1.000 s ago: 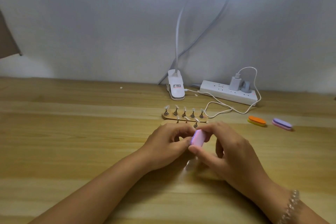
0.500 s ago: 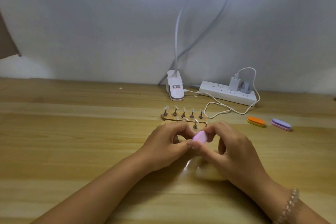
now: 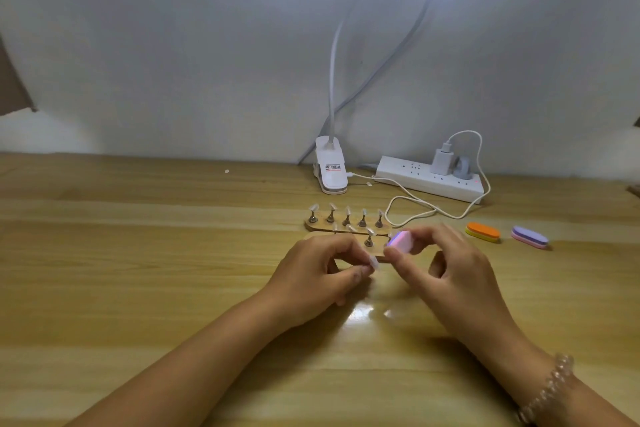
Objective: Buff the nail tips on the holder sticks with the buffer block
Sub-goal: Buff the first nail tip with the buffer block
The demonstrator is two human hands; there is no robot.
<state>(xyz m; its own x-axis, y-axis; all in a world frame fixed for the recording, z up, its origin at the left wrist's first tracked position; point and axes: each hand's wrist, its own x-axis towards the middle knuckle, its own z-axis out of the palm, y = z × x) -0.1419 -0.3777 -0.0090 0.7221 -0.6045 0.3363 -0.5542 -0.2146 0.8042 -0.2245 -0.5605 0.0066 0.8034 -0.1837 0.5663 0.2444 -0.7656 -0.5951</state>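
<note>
The likeliest slip, as I judged it, was the clear nail tip (image 3: 372, 261) popping loose or twisting under the stroke. It was small and held only at its base, so a hard or skewed pass of the buffer block (image 3: 401, 242) would lever it out of the grip. A wide stroke could also knock over the holder sticks (image 3: 347, 217) standing on the wooden base (image 3: 313, 226) just behind the hands. The left hand (image 3: 318, 274) pinched the tip's base between thumb and curled fingers, low over the table (image 3: 138, 253); the tip poked out toward the right, and the stick carrying it was hidden in the fingers. The right hand (image 3: 450, 274) pinched the pink block between thumb and fingertips, its other fingers loosely curled. The block sat just beside the tip and a little above it — apart rather than touching, as far as the blur allowed.
</note>
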